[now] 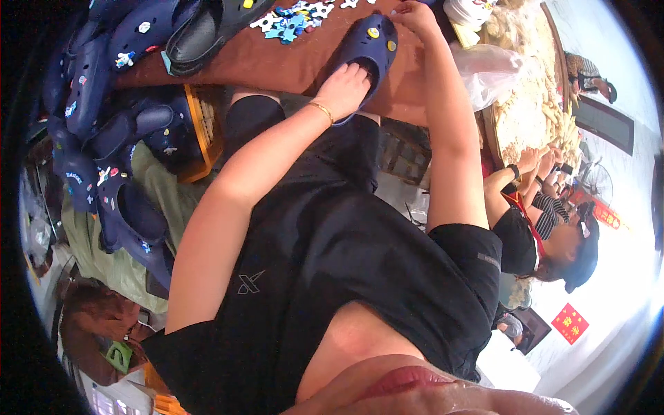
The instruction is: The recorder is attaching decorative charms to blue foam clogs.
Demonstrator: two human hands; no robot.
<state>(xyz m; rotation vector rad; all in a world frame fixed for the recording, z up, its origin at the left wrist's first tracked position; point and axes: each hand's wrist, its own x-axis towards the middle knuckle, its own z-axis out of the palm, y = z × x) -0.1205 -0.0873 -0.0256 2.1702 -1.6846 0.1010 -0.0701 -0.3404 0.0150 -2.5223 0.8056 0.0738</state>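
A navy blue clog (356,45) with round yellow charms on its upper lies on a brown-covered table (228,62) in front of me. My left hand (344,91) reaches into the foot opening, its fingers partly hidden inside, and holds the clog. Just past the toe, my right hand (417,16) has its fingers pinched together; what they hold, if anything, is too small to name. To the left of the toe lies a loose heap of small charms (287,24), mostly blue and white.
Many navy clogs (114,124) are piled along the left, some with charms. A darker clog (197,45) rests at the table's left. On the right are a white plastic bag (491,72), a surface of pale pieces (532,104) and other people's hands (532,162).
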